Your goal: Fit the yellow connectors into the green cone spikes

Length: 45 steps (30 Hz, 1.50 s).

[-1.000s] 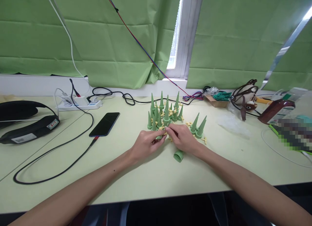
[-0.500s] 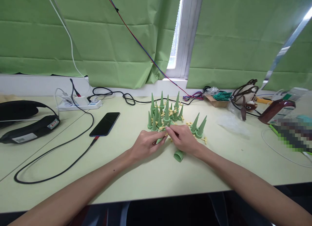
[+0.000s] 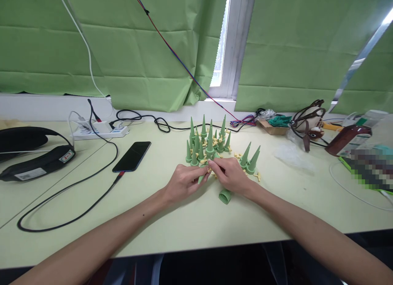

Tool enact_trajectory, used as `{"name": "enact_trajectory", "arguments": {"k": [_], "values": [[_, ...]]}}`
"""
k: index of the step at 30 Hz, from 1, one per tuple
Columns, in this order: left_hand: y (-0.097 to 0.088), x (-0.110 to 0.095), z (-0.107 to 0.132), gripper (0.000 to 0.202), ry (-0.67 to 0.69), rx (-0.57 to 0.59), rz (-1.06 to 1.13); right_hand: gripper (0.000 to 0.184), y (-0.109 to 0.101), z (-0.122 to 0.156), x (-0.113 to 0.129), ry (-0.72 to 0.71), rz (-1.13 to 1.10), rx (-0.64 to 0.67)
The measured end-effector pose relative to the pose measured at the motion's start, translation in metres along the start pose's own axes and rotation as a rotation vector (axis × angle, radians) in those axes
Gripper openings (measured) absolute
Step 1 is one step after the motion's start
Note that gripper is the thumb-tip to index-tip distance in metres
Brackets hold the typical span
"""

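Only the green cone (image 3: 200, 179) tilts slightly; the left hand (image 3: 184, 182) clamps it steady so the right hand (image 3: 231, 175) can pinch a yellow fitting (image 3: 208, 169) against its end.

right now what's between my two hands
In the head view, a green cone gripped by the left hand, and what looks like a small yellow piece pinched by the right hand.

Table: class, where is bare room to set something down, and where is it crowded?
Bare: between the phone and the left hand; the near edge between the forearms; right of the right hand. Crowded: the cones behind the hands, and around the bag.
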<state>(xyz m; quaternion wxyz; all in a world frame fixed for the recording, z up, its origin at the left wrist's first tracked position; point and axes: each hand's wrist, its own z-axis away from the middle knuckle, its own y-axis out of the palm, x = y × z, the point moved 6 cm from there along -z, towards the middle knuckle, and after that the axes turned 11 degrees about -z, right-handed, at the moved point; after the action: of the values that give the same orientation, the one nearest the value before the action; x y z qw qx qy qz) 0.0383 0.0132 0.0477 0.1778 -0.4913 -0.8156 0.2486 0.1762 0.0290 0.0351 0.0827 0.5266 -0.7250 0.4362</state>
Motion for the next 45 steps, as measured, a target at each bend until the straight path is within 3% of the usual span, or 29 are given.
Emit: {"name": "enact_trajectory", "arguments": {"k": [30, 40, 45], "values": [[0.005, 0.002, 0.004, 0.014, -0.032, 0.008, 0.045, 0.045, 0.007, 0.001, -0.007, 0.080, 0.010, 0.066], [0.010, 0.013, 0.008, 0.008, -0.260, 0.041, 0.154, 0.039, 0.006, 0.000, -0.006, 0.076, -0.076, 0.051], [0.009, 0.010, 0.007, 0.009, -0.225, 0.027, 0.156, 0.040, 0.007, 0.001, -0.006, 0.071, -0.062, 0.071]]}}
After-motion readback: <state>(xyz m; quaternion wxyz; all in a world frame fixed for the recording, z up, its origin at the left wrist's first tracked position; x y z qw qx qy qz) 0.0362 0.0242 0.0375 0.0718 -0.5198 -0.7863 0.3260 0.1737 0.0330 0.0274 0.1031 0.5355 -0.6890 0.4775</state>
